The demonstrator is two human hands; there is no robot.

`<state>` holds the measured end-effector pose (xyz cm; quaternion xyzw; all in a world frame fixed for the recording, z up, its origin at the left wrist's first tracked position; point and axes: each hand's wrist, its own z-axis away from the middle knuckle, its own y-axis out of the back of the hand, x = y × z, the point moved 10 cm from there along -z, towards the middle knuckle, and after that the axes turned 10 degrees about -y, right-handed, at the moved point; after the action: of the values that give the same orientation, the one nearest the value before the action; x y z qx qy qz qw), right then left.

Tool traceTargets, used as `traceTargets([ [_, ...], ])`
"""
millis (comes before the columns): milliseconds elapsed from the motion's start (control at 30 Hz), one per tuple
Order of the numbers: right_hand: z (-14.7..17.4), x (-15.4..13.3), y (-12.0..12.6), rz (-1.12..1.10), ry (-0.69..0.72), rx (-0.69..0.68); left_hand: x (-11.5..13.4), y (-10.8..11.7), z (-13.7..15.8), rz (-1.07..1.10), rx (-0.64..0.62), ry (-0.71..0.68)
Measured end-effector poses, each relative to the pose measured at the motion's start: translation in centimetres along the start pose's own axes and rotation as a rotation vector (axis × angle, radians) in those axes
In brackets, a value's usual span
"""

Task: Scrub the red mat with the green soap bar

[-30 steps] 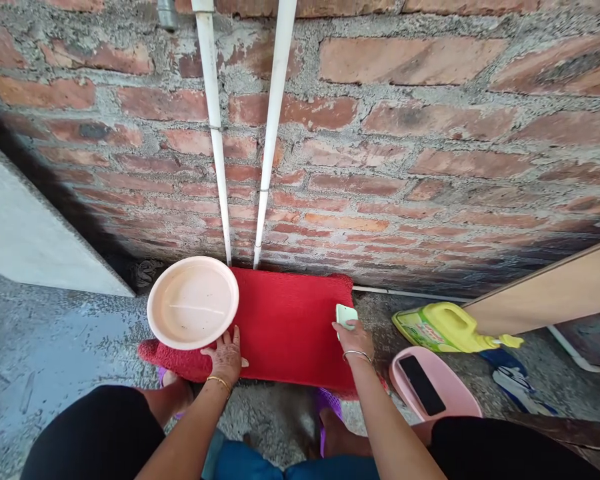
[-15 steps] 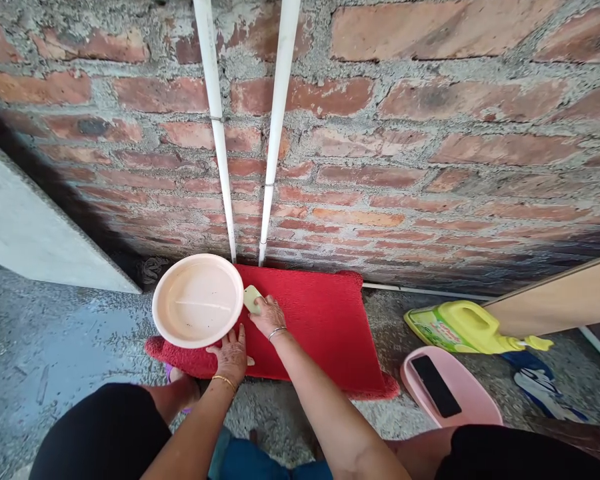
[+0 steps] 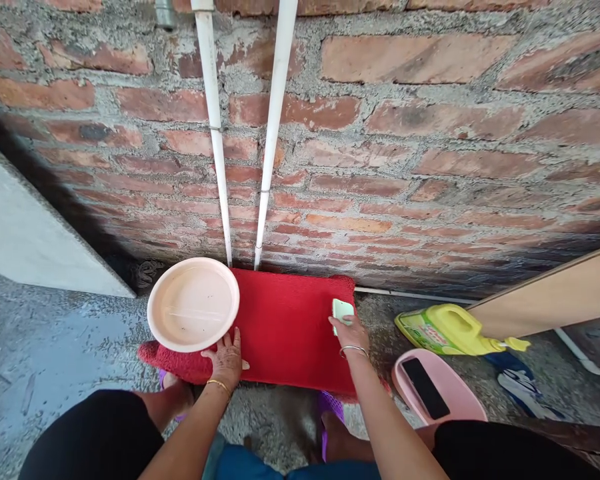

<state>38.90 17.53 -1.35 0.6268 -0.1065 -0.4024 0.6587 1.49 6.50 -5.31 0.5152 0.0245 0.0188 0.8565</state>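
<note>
My right hand point(image 3: 350, 330) is closed around a flat, pale green block with rounded corners point(image 3: 343, 311). Its exact kind is unclear, and my fingers hide its lower part. It rests at the right end of a red cloth point(image 3: 285, 327) spread over a low flat support. My left hand point(image 3: 226, 360) lies with fingers spread on the cloth's near edge, by the rim of a pale pink basin point(image 3: 234, 313) holding some clear water. A small whitish piece point(image 3: 245, 365) shows beside that hand.
A brick wall point(image 3: 360, 153) with two white pipes point(image 3: 273, 120) rises behind the cloth. To the right are a yellow jug point(image 3: 450, 327) and a pink tray point(image 3: 467, 393) holding a dark flat object point(image 3: 426, 388). A pale slab point(image 3: 40, 227) stands at left.
My right hand has moved right across the red cloth with the pale green block, from beside the basin to the far right end. My left hand has stayed by the basin.
</note>
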Motion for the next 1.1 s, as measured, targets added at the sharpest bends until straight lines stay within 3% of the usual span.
traceTargets([
  [100,3.0,-5.4,-2.7,0.015,0.119,-0.081,0.1,0.3,0.1,0.005,-0.004,-0.01],
  [267,12.6,-17.5,-9.2,0.08,0.488,-0.312,0.1,0.6,0.2,0.025,-0.038,-0.008],
  [333,15.5,-20.2,-11.0,0.136,0.603,-0.376,0.1,0.7,0.2,0.022,-0.035,0.001],
  [400,16.6,-21.1,-11.9,0.182,0.668,-0.403,0.0,0.7,0.2,0.013,-0.027,0.009],
  [467,15.2,-20.2,-11.7,0.2,0.654,-0.396,0.1,0.6,0.1,0.006,-0.02,0.006],
  [533,11.7,-17.6,-10.2,0.193,0.56,-0.348,0.1,0.4,0.1,0.003,-0.016,0.0],
  [667,3.1,-9.4,-5.3,0.166,0.269,-0.212,0.0,0.1,0.0,0.008,-0.015,0.001],
  [767,-1.3,-2.4,-1.4,0.12,0.0,-0.142,0.0,0.0,0.0,0.021,-0.024,0.0],
  [933,-2.7,5.2,2.3,0.022,-0.231,-0.073,0.1,0.2,0.1,0.032,-0.039,0.002],
  [1033,-1.9,7.1,2.6,-0.104,-0.284,-0.04,0.1,0.3,0.2,0.038,-0.05,0.009],
  [1100,-1.0,6.7,2.1,-0.16,-0.262,-0.031,0.1,0.3,0.2,0.041,-0.061,0.013],
])
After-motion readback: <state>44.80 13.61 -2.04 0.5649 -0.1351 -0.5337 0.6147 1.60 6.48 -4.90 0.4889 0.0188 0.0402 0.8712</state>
